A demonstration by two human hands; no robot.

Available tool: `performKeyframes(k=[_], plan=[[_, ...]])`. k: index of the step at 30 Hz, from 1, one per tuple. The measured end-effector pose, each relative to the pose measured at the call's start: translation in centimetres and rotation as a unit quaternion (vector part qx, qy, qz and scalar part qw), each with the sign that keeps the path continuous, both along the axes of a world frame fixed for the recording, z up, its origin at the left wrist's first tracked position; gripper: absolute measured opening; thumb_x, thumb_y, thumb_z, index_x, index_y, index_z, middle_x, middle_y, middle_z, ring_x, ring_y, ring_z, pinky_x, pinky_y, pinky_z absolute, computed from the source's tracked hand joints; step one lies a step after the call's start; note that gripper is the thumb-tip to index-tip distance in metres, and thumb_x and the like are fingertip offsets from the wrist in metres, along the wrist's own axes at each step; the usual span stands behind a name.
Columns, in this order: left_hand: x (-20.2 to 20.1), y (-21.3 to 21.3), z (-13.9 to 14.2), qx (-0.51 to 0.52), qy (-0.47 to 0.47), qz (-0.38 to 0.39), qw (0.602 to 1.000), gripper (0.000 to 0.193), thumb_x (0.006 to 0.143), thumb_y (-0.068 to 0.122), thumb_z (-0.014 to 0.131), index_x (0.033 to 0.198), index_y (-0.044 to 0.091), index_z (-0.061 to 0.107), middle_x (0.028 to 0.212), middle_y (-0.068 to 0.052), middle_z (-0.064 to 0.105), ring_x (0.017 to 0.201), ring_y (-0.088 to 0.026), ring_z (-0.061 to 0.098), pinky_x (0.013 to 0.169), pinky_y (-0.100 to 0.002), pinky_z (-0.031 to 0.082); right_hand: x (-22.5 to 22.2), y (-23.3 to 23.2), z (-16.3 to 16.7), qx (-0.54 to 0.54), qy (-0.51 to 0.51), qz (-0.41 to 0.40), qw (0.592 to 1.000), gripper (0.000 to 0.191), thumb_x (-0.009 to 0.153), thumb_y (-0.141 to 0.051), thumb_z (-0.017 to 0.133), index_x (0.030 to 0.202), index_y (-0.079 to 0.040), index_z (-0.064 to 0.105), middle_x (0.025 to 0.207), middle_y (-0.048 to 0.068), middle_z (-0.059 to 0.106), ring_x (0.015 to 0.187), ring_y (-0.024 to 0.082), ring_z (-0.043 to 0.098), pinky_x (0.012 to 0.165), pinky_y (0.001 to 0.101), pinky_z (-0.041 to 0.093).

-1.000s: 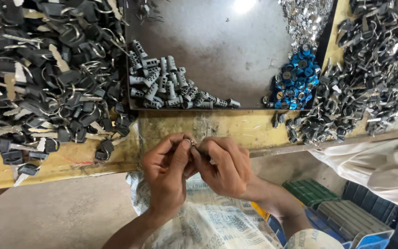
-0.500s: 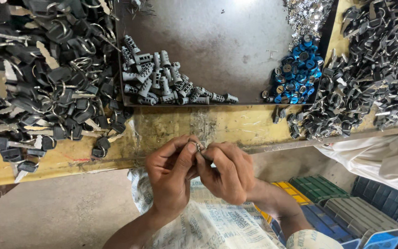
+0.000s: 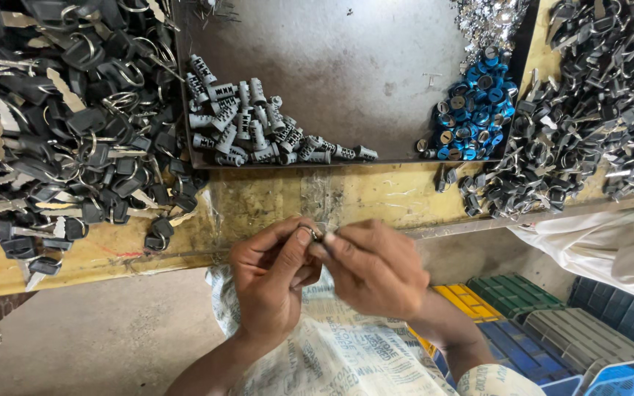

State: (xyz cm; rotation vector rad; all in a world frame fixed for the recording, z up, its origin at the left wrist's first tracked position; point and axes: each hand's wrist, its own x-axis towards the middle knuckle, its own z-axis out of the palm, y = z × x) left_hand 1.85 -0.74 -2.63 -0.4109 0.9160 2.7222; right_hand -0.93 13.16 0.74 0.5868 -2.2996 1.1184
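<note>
Head view: both hands, left (image 3: 273,282) and right (image 3: 372,268), pinch a small, light, rigid metal part (image 3: 318,235) by its ends, likely slippery.

matt grey metal cylinders (image 3: 258,132), glossy blue caps (image 3: 471,117), worn yellow-painted wooden bench (image 3: 273,198).

The left hand (image 3: 269,290) and the right hand (image 3: 376,268) meet just below the front edge of the desk (image 3: 273,198). Straight above them the yellow strip of desk is bare, and behind it the dark tray (image 3: 361,66) has open floor in its middle. The way to the left is blocked by the heap of black keys (image 3: 60,125). Grey cylinders (image 3: 258,132) lie along the tray's front. On the right stand blue caps (image 3: 471,110) and a pile of grey metal parts (image 3: 588,110). Low on the right, coloured crates (image 3: 537,323) fill the space.
</note>
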Motion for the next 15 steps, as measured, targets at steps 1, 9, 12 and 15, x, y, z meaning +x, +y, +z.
performKeyframes(k=[1, 9, 12, 15], plan=[[-0.4, -0.2, 0.1, -0.021, 0.006, -0.010, 1.000, 0.014, 0.102, 0.005, 0.067, 0.108, -0.005, 0.075, 0.074, -0.005, 0.069, 0.052, -0.004, 0.051, 0.044, -0.022, 0.040, -0.1, 0.1, 0.1, -0.028, -0.025, -0.011, 0.999, 0.023, 0.079, 0.005, 0.085, 0.094, 0.008, 0.069, 0.080, 0.017, 0.070, 0.064, 0.020, 0.070, 0.049, 0.0284, 0.056], [-3.6, -3.2, 1.8, -0.344, 0.167, -0.206, 0.901, 0.012, 0.096, 0.010, 0.068, 0.096, 0.001, 0.077, 0.074, 0.000, 0.070, 0.056, -0.003, 0.054, 0.047, -0.020, 0.039, -0.2, 3.1, 0.5, -0.023, -0.192, 0.062, 0.979, 0.023, 0.082, -0.006, 0.085, 0.101, 0.000, 0.073, 0.088, 0.012, 0.074, 0.073, 0.017, 0.072, 0.060, 0.0279, 0.057], [-3.3, -3.2, 1.5, -0.270, 0.095, -0.222, 0.932, 0.014, 0.095, 0.011, 0.070, 0.096, 0.000, 0.078, 0.071, 0.000, 0.069, 0.054, -0.003, 0.049, 0.047, -0.021, 0.036, -1.8, 5.7, 0.8, 0.001, -0.274, -0.030, 0.961, 0.019, 0.088, 0.001, 0.076, 0.107, -0.001, 0.076, 0.093, 0.008, 0.077, 0.075, 0.014, 0.074, 0.062, 0.0258, 0.059], [-2.4, -2.3, 0.8, -0.247, 0.024, -0.182, 0.951, 0.016, 0.098, 0.013, 0.068, 0.101, -0.001, 0.076, 0.067, 0.001, 0.062, 0.054, -0.003, 0.046, 0.046, -0.021, 0.034, -4.1, 7.5, 0.6, 0.095, -0.304, -0.107, 0.942, 0.024, 0.087, -0.001, 0.078, 0.111, 0.003, 0.075, 0.097, 0.011, 0.075, 0.078, 0.017, 0.072, 0.065, 0.0302, 0.058]])
